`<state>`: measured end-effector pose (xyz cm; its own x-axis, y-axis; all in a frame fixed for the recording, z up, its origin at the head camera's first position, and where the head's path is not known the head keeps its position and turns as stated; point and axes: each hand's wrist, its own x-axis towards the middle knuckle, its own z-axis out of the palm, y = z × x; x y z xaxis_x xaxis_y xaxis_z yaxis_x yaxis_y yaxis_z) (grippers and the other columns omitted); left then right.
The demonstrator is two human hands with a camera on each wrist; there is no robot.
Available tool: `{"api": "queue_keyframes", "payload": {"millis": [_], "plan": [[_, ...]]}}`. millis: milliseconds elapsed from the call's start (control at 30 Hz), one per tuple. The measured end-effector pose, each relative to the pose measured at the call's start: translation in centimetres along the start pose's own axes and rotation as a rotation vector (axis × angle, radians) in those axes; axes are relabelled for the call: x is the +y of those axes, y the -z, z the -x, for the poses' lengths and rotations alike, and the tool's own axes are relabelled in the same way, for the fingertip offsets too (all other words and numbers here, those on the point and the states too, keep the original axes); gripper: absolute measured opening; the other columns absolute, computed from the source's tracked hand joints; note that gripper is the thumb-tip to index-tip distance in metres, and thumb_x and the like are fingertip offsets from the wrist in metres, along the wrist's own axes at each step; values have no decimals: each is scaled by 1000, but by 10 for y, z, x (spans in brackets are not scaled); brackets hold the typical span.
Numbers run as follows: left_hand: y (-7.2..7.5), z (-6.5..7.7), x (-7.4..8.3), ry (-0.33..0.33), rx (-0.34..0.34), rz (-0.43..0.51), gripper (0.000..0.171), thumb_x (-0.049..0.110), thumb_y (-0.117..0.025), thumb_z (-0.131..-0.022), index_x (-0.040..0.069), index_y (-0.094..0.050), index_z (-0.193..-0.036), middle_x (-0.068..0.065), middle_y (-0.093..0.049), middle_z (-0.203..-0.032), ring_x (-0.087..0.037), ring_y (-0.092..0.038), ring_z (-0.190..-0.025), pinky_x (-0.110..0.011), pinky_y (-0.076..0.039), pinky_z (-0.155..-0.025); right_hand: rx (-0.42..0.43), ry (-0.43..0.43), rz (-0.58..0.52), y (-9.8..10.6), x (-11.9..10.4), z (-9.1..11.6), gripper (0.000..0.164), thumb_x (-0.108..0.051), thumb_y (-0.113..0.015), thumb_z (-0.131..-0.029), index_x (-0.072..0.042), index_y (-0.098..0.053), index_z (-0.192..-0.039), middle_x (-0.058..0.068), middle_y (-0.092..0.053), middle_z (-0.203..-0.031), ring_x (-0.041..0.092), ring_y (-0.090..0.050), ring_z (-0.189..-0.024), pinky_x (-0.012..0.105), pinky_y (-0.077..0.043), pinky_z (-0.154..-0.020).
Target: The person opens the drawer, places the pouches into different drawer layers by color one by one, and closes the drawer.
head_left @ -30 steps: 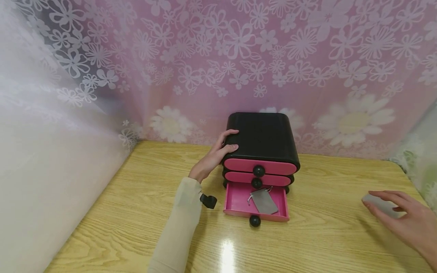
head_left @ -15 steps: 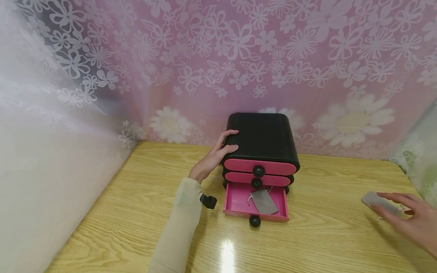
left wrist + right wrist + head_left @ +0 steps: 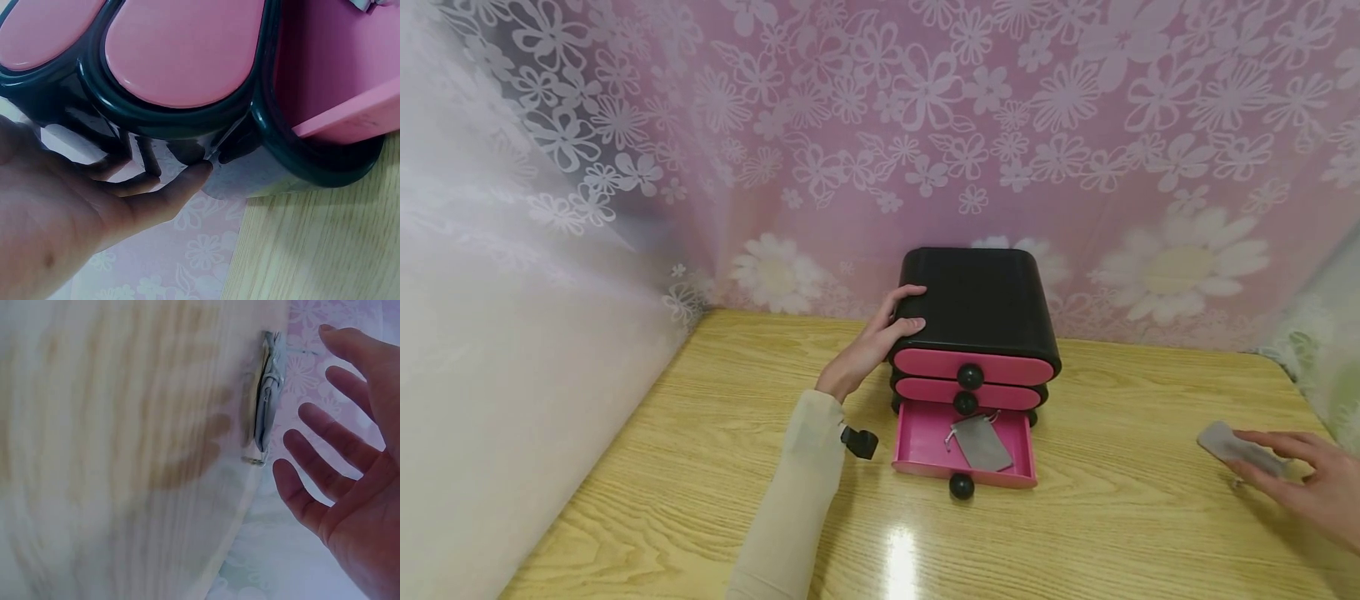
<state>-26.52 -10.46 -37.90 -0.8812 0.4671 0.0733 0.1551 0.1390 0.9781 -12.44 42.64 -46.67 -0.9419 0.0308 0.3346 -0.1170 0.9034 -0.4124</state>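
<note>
A black drawer unit point(image 3: 977, 296) with pink drawer fronts stands near the back of the table. Its bottom drawer point(image 3: 917, 437) is pulled out, and a grey drawstring pouch point(image 3: 982, 443) lies inside. My left hand point(image 3: 867, 350) rests against the unit's left side, two digits lying over the top edge. In the left wrist view the fingers point(image 3: 178, 187) touch the glossy side. At the far right, my right hand point(image 3: 1311, 483) is spread around a second grey pouch point(image 3: 1221, 440) on the table. The right wrist view shows a gap between the fingers and that pouch point(image 3: 270, 394).
The wood-grain table point(image 3: 1120, 517) stretches to both sides of the unit. A pink floral curtain point(image 3: 970, 150) hangs close behind it. On the left is a pale sheet point(image 3: 512, 333). A black wrist mount point(image 3: 859, 442) sticks out from the left sleeve.
The right hand has shifted slightly right and down, showing more of the second pouch beneath it. The left hand, drawer unit and pouch in the drawer stay as they were.
</note>
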Motion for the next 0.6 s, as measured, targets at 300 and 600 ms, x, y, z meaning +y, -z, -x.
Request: {"api": "queue_keyframes", "payload": {"millis": [300,600], "plan": [[0,0,-1,3,-1,4,48,40,-53,-102,48,-38,-147,15,-12,-167,-23,-18,-157,-58,-24,-124,57,74,-21,-4,18,-1,24,-18,-89,-78,-26,-76,-97,39,-65,-99,-31,-24,-84,18,-37,-48],[0,-1,-2,-8,-1,-1,48,40,-53,-102,47,-38,-148,15,-12,-167,-23,-18,-157,-58,-24,-124,-19,48,8,-5,28,-6,31,-20,-89,-77,-13,-78,-105,9,-75,-94,-28,-33,-75,15,-38,-54]]}}
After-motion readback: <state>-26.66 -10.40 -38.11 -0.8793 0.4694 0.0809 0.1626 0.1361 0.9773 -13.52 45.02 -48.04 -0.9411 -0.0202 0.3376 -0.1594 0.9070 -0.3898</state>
